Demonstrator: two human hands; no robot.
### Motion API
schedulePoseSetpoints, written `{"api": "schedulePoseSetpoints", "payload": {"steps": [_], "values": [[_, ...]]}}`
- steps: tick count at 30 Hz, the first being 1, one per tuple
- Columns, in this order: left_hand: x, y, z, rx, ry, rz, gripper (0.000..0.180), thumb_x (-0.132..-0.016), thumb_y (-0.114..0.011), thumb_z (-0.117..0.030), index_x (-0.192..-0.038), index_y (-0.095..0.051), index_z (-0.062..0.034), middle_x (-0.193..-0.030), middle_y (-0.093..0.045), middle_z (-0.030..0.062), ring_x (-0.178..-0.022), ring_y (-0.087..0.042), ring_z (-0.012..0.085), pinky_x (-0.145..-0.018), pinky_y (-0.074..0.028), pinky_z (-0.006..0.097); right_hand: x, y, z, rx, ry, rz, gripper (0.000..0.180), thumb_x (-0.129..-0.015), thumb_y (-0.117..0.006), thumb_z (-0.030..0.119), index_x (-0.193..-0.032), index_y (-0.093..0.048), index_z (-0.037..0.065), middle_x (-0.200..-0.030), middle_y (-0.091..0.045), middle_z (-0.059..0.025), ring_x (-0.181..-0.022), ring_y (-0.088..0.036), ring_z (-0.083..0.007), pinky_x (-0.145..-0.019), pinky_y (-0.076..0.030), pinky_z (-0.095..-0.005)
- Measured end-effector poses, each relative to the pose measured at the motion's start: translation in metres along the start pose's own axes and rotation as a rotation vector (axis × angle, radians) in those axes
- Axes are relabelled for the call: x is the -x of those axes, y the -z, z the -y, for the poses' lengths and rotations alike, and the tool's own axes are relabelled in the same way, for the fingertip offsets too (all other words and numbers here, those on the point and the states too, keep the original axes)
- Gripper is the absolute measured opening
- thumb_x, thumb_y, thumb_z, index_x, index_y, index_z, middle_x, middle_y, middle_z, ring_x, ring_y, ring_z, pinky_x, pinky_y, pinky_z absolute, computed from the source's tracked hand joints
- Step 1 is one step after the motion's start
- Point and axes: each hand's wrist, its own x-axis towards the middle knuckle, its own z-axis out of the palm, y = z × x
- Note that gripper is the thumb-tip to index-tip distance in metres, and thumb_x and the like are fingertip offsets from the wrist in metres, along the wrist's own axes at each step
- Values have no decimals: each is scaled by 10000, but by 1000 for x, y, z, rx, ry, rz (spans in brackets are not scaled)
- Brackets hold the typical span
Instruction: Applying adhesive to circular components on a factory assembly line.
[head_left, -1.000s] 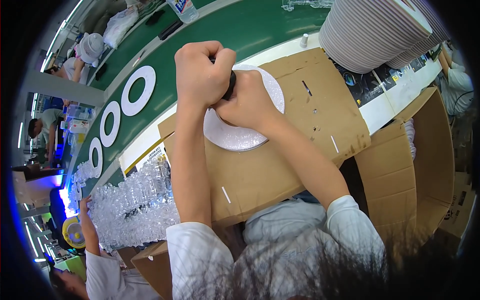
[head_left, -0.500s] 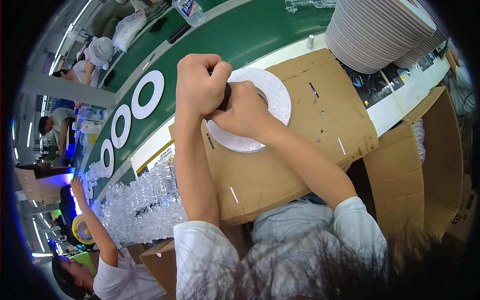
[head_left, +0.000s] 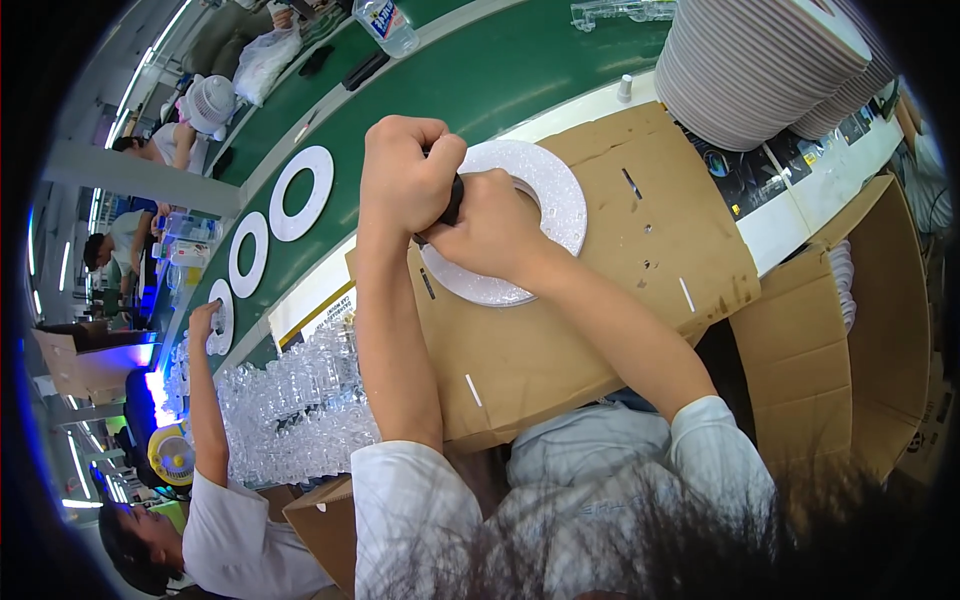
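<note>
Green desk point(head_left: 520, 80) runs across the upper frame, with a cardboard sheet point(head_left: 600, 300) at centre. On the sheet lies a white ring point(head_left: 560, 210). Left hand point(head_left: 405, 175) and right hand point(head_left: 490, 230) close their fingers on a dark tool point(head_left: 452, 200) pressed at the ring's inner edge. Work on this ring appears unfinished; three rings point(head_left: 300, 190) lie on the desk at upper left.

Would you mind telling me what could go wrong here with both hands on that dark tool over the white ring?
The left hand and right hand crowd one dark tool; a slip could catch the fingers. Pressure might crack the white ring or shift the cardboard sheet beneath it.
</note>
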Motion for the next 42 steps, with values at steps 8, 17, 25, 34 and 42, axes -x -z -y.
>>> {"api": "schedulePoseSetpoints", "payload": {"steps": [8, 17, 25, 34, 42], "values": [[11, 5, -30, -18, -178, 8, 279, -718, -574, -169, -567, -443, 27, -496, -331, 36, -488, -316, 110, -454, -261, 304, 7, 12, 2, 25, 75, 87, 166, -727, -704, 189, -675, -662, 37, -612, -655, -133, -585, -656, -294, -562, -512, -373], [9, 2, -19, -45, -319, 39, 261, -689, -572, -155, -543, -469, 35, -466, -346, 113, -419, -308, 185, -420, -272, 332, 10, 19, 3, 17, 26, 139, 159, -726, -711, 198, -691, -667, 49, -579, -644, -93, -566, -651, -248, -552, -504, -344], [7, -1, -11, -82, -324, 57, 222, -642, -533, -148, -536, -479, 39, -463, -342, 125, -412, -310, 194, -413, -293, 330, 10, 20, 0, -11, 47, 152, 167, -722, -716, 186, -654, -651, 47, -553, -632, -85, -537, -638, -235, -545, -500, -335], [7, -1, -12, -77, -299, 72, 216, -623, -518, -145, -528, -460, 40, -465, -306, 119, -418, -284, 186, -410, -275, 332, 9, 21, -2, 5, 39, 198, 137, -733, -741, 137, -722, -672, 19, -591, -663, -83, -595, -679, -194, -571, -520, -304], [7, -2, -10, -64, -282, 87, 226, -617, -516, -157, -519, -440, 32, -468, -280, 106, -423, -263, 181, -410, -260, 334, 10, 21, -3, 16, 89, 167, 135, -737, -730, 124, -692, -662, 16, -579, -658, -81, -572, -672, -189, -559, -516, -299]]}}
